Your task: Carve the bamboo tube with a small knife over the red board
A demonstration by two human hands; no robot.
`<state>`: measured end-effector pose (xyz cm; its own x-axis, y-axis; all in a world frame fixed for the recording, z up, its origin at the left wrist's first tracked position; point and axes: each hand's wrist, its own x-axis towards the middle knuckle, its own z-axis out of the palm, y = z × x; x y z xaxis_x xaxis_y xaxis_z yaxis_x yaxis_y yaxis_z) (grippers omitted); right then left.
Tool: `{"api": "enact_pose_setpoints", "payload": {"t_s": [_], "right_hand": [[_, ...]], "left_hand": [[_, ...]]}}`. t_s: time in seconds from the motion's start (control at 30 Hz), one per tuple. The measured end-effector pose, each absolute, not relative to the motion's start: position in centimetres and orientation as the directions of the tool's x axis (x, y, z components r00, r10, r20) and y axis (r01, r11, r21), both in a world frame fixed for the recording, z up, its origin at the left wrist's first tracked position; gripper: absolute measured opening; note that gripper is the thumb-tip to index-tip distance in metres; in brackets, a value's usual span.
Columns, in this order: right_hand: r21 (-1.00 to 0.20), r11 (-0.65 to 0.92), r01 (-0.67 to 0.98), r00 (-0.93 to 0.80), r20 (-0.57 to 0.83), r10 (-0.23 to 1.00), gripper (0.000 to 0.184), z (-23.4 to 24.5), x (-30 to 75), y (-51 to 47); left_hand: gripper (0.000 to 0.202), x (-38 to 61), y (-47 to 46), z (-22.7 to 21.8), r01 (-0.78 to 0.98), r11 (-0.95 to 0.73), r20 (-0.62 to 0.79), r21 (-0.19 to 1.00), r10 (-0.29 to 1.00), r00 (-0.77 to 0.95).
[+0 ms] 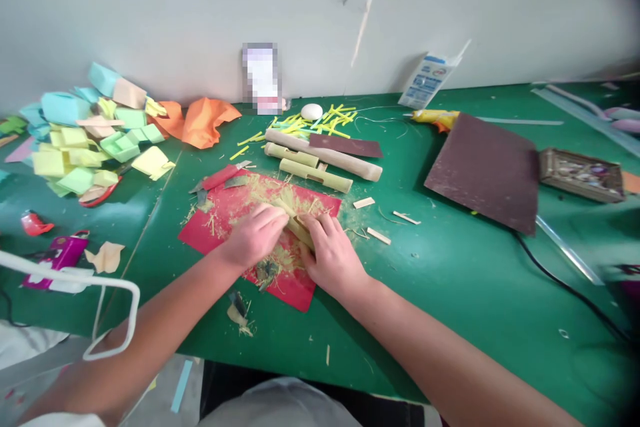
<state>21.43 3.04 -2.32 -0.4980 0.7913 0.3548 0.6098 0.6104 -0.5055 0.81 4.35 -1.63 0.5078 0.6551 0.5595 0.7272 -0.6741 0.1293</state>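
On the green counter (450, 280), midway between front and back edges, our right hand (333, 257) grasps a bamboo tube (299, 232) above red paper (203, 233), probably laid to catch shavings (260, 185), while our left hand (257, 235) curls against the tube, its hold unclear to us.

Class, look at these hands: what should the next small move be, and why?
Probably tap the bamboo tube gently over the red sheet, to shed any loose bits: the left hand and right hand hold it there, and shavings litter the sheet.
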Motion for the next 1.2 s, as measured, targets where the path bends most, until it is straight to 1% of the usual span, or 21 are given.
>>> {"api": "enact_pose_setpoints", "payload": {"t_s": [0.13,0.23,0.37,0.47,0.6,0.83,0.97,1.07,1.2], "right_hand": [[-0.513,0.605,0.609,-0.492,0.354,0.795,0.045,-2.33,21.45,3.02],[-0.508,0.611,0.607,-0.498,0.355,0.791,0.043,-2.33,21.47,3.03],[-0.504,0.617,0.604,-0.500,0.364,0.786,0.044,-2.32,21.47,3.03],[-0.501,0.621,0.602,-0.503,0.366,0.783,0.043,-2.31,21.45,3.03],[-0.497,0.616,0.611,-0.501,0.360,0.787,0.042,-2.26,21.43,3.00],[-0.486,0.615,0.621,-0.497,0.362,0.789,0.042,-2.29,21.44,2.98],[-0.488,0.623,0.611,-0.502,0.370,0.782,0.043,-2.32,21.42,2.99],[-0.488,0.621,0.613,-0.497,0.373,0.783,0.042,-2.30,21.44,2.99],[-0.479,0.629,0.613,-0.508,0.370,0.778,0.042,-2.30,21.46,3.01]], "left_hand": [[0.017,0.96,3.99,-1.61,0.738,-0.661,0.567,0.138,0.663,0.488],[0.017,1.02,3.88,-1.57,0.726,-0.673,0.553,0.140,0.661,0.506],[0.018,0.93,3.94,-1.48,0.737,-0.660,0.574,0.143,0.662,0.482],[0.017,0.99,3.81,-1.46,0.723,-0.676,0.555,0.144,0.660,0.507],[0.018,1.26,3.69,-1.46,0.745,-0.648,0.562,0.158,0.679,0.472],[0.018,1.80,3.68,-1.39,0.736,-0.658,0.558,0.160,0.676,0.482],[0.017,1.68,3.81,-1.56,0.714,-0.686,0.544,0.139,0.656,0.524],[0.019,1.54,3.95,-1.70,0.754,-0.640,0.570,0.147,0.678,0.465],[0.018,1.69,3.75,-1.74,0.737,-0.659,0.551,0.153,0.676,0.490]]}}
